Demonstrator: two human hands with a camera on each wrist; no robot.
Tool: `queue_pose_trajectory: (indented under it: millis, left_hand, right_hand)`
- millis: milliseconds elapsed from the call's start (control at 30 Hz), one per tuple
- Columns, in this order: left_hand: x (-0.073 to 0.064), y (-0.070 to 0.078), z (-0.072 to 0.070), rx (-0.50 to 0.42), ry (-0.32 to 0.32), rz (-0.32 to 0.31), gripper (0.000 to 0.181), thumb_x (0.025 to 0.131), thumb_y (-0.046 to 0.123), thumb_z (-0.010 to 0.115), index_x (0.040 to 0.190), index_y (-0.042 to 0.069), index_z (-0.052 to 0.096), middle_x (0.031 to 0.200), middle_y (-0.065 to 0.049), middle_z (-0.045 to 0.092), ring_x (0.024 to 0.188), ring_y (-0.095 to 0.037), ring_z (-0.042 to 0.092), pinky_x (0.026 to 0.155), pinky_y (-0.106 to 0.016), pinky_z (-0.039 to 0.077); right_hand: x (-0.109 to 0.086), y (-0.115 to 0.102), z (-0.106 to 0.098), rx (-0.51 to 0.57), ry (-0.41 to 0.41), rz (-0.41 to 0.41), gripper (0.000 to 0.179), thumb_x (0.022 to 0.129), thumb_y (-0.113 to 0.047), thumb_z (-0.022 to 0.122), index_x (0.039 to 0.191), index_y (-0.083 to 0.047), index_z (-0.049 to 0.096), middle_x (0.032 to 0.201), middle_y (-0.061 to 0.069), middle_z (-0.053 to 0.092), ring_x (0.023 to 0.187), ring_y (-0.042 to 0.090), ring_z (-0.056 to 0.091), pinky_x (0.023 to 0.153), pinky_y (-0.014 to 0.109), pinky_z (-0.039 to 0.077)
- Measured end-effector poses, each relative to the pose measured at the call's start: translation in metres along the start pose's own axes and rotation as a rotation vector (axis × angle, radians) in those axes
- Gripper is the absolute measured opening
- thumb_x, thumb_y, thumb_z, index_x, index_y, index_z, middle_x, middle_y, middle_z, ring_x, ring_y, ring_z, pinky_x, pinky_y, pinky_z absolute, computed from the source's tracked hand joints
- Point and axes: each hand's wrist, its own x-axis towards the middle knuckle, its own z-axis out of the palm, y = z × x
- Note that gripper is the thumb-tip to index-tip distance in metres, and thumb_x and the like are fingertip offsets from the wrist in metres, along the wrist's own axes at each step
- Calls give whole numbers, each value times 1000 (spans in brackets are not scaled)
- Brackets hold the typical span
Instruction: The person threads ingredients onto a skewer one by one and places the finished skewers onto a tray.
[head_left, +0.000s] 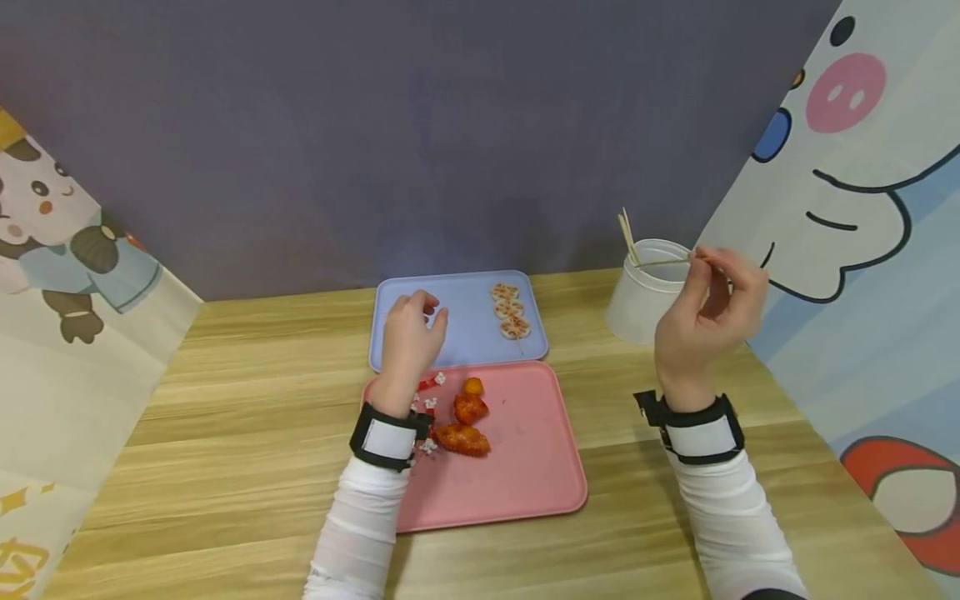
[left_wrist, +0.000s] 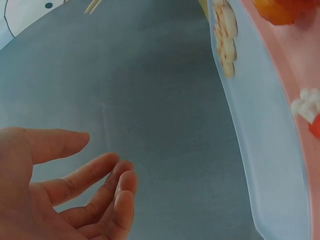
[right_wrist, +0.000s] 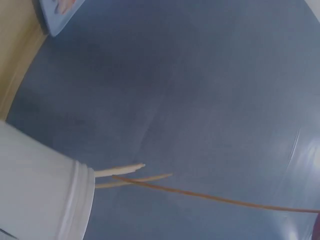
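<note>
Grey wall [head_left: 450, 150] fills the upper frame; at right, the right hand [head_left: 693, 337] pinches a thin stick [head_left: 663, 262] near the white pot [head_left: 641, 312], probably best steered clear of the other sticks [head_left: 628, 237]; mid-frame, the left hand [head_left: 409, 340], loosely bent, holds nothing near the blue tray [head_left: 468, 329]

My left wrist [head_left: 390, 435] covers part of the pink tray [head_left: 525, 450] and some of the red-and-white pieces [head_left: 431, 383] on it. The white bucket [head_left: 636, 312] hides the lower ends of its sticks [right_wrist: 120, 171]. In my right wrist view, the held stick [right_wrist: 220, 199] runs off the right edge, above a dark sliver [right_wrist: 317, 230] too small for me to identify; in the left, the frame crops my left hand [head_left: 408, 329].
</note>
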Motion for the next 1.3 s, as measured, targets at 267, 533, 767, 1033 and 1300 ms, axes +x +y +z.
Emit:
queue_pose_trajectory:
  millis: [267,533,767,1033,1300]
  left_hand:
    - [-1,8,5,-23,-3,34,21,89,18,63,98,-1,65,90,-17,62,82,-29,58,74,-39,49]
    - [-5,19,13,-22,-16,93,20,88,16,63,99,0,65,91,-17,61,83,-30,55,75,-39,47]
    - [-14,36,23,-43,19,180,16,88,15,64,97,1,65,92,-15,60,89,-31,54,81,-40,46]
    - [-24,51,39,-12,-45,271,22,87,14,65,106,3,68,95,-13,63,92,-29,57,81,-38,48]
    - [-29,55,52,36,-64,364,17,85,14,68,101,6,70,95,-9,66,89,-27,59,79,-35,49]
  right_hand:
    - [-13,-5,2,206,73,94,9,87,6,60,88,12,54,87,17,58,80,27,59,76,32,52]
    - [-33,8,3,348,24,288,6,88,9,57,93,11,56,88,18,61,82,28,60,76,32,55]
    - [-56,12,-3,375,-69,513,8,91,4,56,98,4,57,94,19,61,88,27,61,77,33,55]
    - [-83,8,-6,403,-137,824,6,92,0,55,97,-4,56,96,13,61,91,19,62,82,30,55]
    - [-96,2,-8,357,-219,1104,2,96,-4,51,97,-4,52,96,6,60,89,14,61,88,30,53]
